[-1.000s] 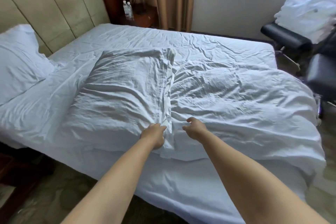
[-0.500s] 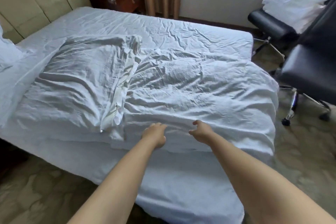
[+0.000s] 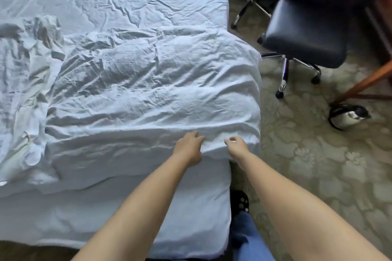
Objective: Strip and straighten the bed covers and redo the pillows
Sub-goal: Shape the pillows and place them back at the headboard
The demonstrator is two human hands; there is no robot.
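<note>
1. White crumpled duvet (image 3: 148,82) lies folded over the foot end of the bed (image 3: 118,207), its near edge running across the mattress, its right corner hanging just past the bed's corner.
2. Head view only: left hand (image 3: 189,148) rests on the duvet's near edge, fingers stretched forward and loosely spread, pressing fabric; grip apart, nothing pinched.
3. Right hand (image 3: 237,146) sits just beside it at the duvet's near right corner, fingers curled down toward the cloth; whether its grip has fabric pinched, cannot tell.
4. The two hands are close, a small gap of duvet between them.
5. A rumpled white pillowcase (image 3: 27,82) or loose cover lies at the left, overlapping the duvet's left side.
6. White wrinkled sheet (image 3: 110,4) covers the far part of the mattress.
7. Black office chair (image 3: 305,34) stands on patterned carpet (image 3: 307,154) right of the bed, well apart from the hands.
8. Silver kettle (image 3: 349,117) sits on the carpet by a wooden leg (image 3: 364,82).
9. Blue trouser leg (image 3: 248,237) and a dark shoe (image 3: 239,200) show beside the bed's near corner.
</note>
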